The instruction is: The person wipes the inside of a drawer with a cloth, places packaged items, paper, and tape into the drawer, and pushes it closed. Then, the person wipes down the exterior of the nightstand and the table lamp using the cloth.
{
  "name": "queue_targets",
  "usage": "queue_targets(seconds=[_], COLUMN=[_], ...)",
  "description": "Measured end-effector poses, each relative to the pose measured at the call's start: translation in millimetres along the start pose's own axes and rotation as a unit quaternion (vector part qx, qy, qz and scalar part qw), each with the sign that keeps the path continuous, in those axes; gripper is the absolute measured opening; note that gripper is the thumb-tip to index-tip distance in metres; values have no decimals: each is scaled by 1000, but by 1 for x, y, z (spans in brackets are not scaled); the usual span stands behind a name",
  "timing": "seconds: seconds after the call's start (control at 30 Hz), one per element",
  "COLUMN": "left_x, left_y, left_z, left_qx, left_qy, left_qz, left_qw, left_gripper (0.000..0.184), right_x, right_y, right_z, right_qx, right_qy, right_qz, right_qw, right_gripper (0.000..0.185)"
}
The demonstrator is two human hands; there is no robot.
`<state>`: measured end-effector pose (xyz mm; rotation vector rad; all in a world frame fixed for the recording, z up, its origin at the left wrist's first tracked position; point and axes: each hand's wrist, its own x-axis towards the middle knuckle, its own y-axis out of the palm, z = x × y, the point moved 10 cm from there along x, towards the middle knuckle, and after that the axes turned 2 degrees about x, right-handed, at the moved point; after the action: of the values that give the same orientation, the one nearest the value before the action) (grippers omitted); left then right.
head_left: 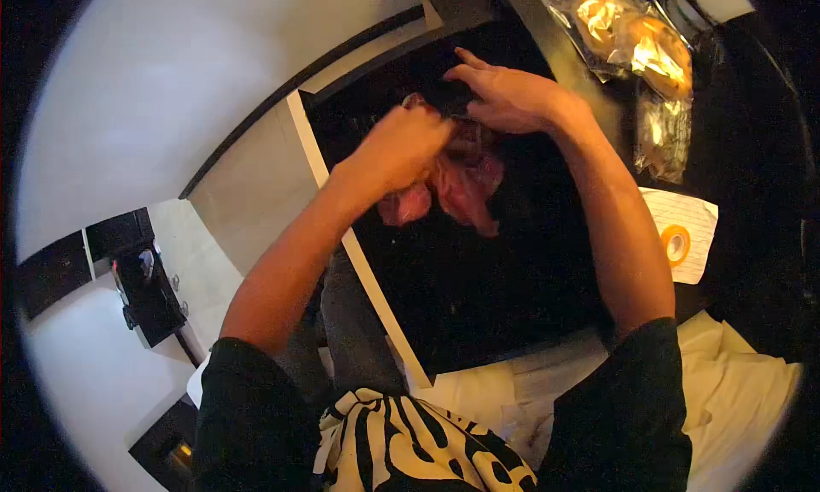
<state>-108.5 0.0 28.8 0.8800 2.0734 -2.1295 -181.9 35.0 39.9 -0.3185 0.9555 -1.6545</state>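
Note:
Pinkish-red crumpled items, perhaps bags or cloth (pixel 465 189), lie on a dark surface (pixel 478 295) in front of me. Over their upper left part is my left hand (pixel 408 143), its fingers curled in a fist; what they hold, if anything, is hidden. Just to the right and higher, my right hand (pixel 504 95) has its index finger stretched out and the others bent, over the dark area. Something dark and hard to make out lies between the two hands.
Clear plastic packets with golden contents (pixel 658 61) lie at the upper right. A roll of orange tape (pixel 676 245) sits on lined paper (pixel 705 223) beside my right forearm. Pale cloth (pixel 735 381) is at the lower right. A light wooden edge (pixel 376 287) borders the dark surface.

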Motion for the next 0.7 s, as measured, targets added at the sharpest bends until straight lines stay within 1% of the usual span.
queue_targets(seconds=[0.03,0.13,0.17,0.27,0.3,0.4,0.43,0.53,0.57,0.63,0.67,0.7], left_x=[-5,-20,-23,-35,-35,-34,-32,-19,-16,3,8,10], left_y=[4,-2,2,43,43,78,81,73,90,117,107,112], left_z=[3,18,15,-1,-4,-14,-13,-20,-19,-17,-12,-13], left_qx=[-2,0,-1,11,13,118,117,78,77,-19,-65,-65], left_qy=[1,-53,-51,-17,-16,8,9,69,69,27,4,5], left_qz=[0,-100,-99,91,91,243,244,140,140,0,-72,-75], left_qw=[1000,994,994,996,996,963,963,985,985,999,995,995], left_gripper=[51,55,55,64,64,73,73,70,70,64,62,62], right_x=[0,-1,-2,-2,-2,-2,-2,-2,-2,-3,-3,-3], right_y=[0,0,0,2,1,0,2,4,5,7,6,6], right_z=[1,-1,-1,-1,-2,-5,-5,-4,-5,-6,-6,-7], right_qx=[-6,-12,-15,-24,-30,-35,-36,-31,-30,-33,-38,-41], right_qy=[-3,5,9,19,23,27,28,32,35,36,35,34], right_qz=[-2,8,13,15,14,5,5,24,33,31,26,22], right_qw=[1000,1000,1000,999,999,999,999,999,998,998,998,998], right_gripper=[58,58,58,58,57,58,58,58,57,57,56,56])
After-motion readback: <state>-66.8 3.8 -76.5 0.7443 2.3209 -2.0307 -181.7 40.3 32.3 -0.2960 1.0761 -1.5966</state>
